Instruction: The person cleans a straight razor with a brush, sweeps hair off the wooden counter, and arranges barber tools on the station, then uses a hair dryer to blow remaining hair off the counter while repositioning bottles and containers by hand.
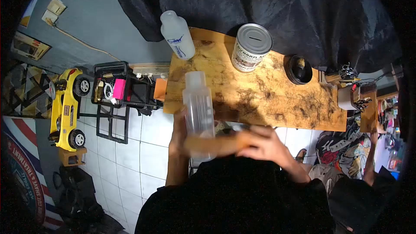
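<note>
My left hand (179, 125) is closed around the side of a translucent plastic bottle (199, 108), held upright in front of the wooden table's near edge. My right hand (264, 144) grips a long tan object (216, 145), smeared by motion, that reaches across the bottle's lower part; its kind I cannot make out. Dark hair-like clumps lie scattered over the wooden table (225, 82). On its far side stand a white bottle (177, 34) with blue lettering, a tin (252, 47) with a slotted lid, and a black bowl (298, 70) with something brush-like inside.
A holder (349, 97) with tools and cables sits at the table's right end. To the left are a black wheeled frame (112, 99) with a pink box and a yellow toy car (65, 110). Another person's arm (371, 158) shows at right. A dark curtain (286, 4) hangs behind.
</note>
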Motion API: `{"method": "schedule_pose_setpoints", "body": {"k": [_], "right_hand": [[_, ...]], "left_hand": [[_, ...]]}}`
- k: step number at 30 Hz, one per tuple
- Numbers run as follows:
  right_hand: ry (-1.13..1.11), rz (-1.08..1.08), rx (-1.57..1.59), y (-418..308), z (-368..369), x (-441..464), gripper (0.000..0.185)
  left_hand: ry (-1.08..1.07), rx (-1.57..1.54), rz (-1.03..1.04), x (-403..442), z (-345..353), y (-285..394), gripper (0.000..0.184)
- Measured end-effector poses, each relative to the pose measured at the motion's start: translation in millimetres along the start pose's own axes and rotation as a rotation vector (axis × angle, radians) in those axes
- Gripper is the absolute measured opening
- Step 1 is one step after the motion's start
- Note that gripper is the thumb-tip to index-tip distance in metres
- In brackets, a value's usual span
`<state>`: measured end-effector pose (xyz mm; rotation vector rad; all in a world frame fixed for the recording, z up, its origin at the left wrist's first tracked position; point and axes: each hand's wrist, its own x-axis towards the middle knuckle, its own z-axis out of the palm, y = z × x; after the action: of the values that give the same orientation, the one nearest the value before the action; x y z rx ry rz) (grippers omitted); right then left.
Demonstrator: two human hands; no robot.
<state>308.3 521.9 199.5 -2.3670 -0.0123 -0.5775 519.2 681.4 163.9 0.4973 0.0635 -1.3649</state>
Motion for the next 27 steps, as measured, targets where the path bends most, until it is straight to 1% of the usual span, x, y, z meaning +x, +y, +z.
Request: {"method": "schedule_pose_setpoints", "body": {"k": [1,2,3,5,6,7,8,9,10,11,12,13,14,15,17,18,19,20,21,23,24,25,26,27], "right_hand": [[-0.151,-0.044,-0.106,-10.7,-1.2,-4.1,0.051],[-0.163,-0.106,-0.165,-15.6,0.6,-0.8,0.053],[-0.162,-0.108,-0.164,-8.5,3.1,-2.7,0.053],[-0.015,-0.031,-0.285,16.1,7.6,-4.0,0.044],[0.038,0.221,0.007,9.0,-10.3,22.0,0.046],[0.22,0.185,-0.046,24.1,-10.5,26.9,0.048],[0.239,0.378,-0.061,22.0,-19.7,38.9,0.047],[0.256,0.571,-0.074,16.2,-26.4,48.4,0.047],[0.258,0.568,-0.077,15.2,-22.3,47.0,0.047],[0.315,0.44,-0.038,14.9,-15.2,41.4,0.047],[0.368,0.309,0.002,15.4,-8.4,34.7,0.048],[0.193,0.219,0.126,16.6,-4.6,22.2,0.046],[0.055,0.11,0.117,11.2,1.5,10.3,0.044],[0.037,-0.189,-0.01,5.0,1.9,18.9,0.046],[-0.051,-0.235,-0.106,-3.8,8.0,13.8,0.052],[-0.032,-0.176,-0.136,5.1,8.0,11.6,0.052],[-0.014,-0.117,-0.167,14.0,8.0,9.5,0.052],[0.002,-0.058,-0.196,22.8,7.9,7.3,0.052],[0.097,0.036,-0.065,34.4,3.5,18.9,0.048],[0.33,0.258,-0.083,32.8,-8.8,38.6,0.044],[0.27,0.461,0.008,23.7,-20.3,47.2,0.047],[0.27,0.462,0.012,23.0,-17.5,44.8,0.047],[0.314,0.375,0.03,22.8,-12.7,39.6,0.047],[0.357,0.287,0.049,22.8,-7.1,32.7,0.048]], "left_hand": [[-0.001,-0.002,0.002,1.2,4.4,-1.1,0.063],[0.072,0.155,0.021,1.7,12.1,-2.7,0.061],[0.145,0.314,0.041,2.6,16.6,-2.2,0.06],[0.0,-0.022,-0.305,3.3,5.0,3.6,0.057],[-0.035,0.154,-0.099,-10.3,29.2,-5.4,0.056],[-0.06,0.241,0.007,-12.6,34.6,-6.3,0.056],[-0.076,0.327,0.115,-15.0,40.0,-7.3,0.057],[-0.181,0.28,0.09,-14.0,33.4,-2.5,0.06],[-0.239,0.258,0.079,-11.6,28.4,-2.8,0.062],[-0.296,0.235,0.067,-9.1,23.3,-3.1,0.063],[-0.157,0.186,0.125,-8.9,18.2,-8.7,0.064],[-0.013,0.135,0.181,-9.2,16.5,-11.4,0.065],[-0.013,0.134,0.182,-8.1,18.9,-8.9,0.065],[0.013,0.116,0.142,-5.4,25.1,-2.5,0.064],[0.067,0.078,0.054,-3.5,32.7,7.1,0.064],[-0.022,0.078,0.033,-4.9,21.7,8.4,0.068],[-0.13,0.005,0.024,-4.4,11.6,4.5,0.079],[-0.344,0.017,-0.04,-4.1,0.1,1.5,0.08],[-0.56,0.029,-0.105,-1.4,-12.1,-0.8,0.083],[-0.551,0.012,-0.175,3.6,-12.4,-3.3,0.085],[-0.314,0.097,-0.038,-3.5,11.0,-4.4,0.083],[-0.075,0.181,0.097,-8.6,23.2,-4.6,0.082],[-0.066,0.179,0.048,-8.1,11.4,-3.0,0.079],[-0.064,0.18,0.05,-7.2,14.1,-1.1,0.079]]}}
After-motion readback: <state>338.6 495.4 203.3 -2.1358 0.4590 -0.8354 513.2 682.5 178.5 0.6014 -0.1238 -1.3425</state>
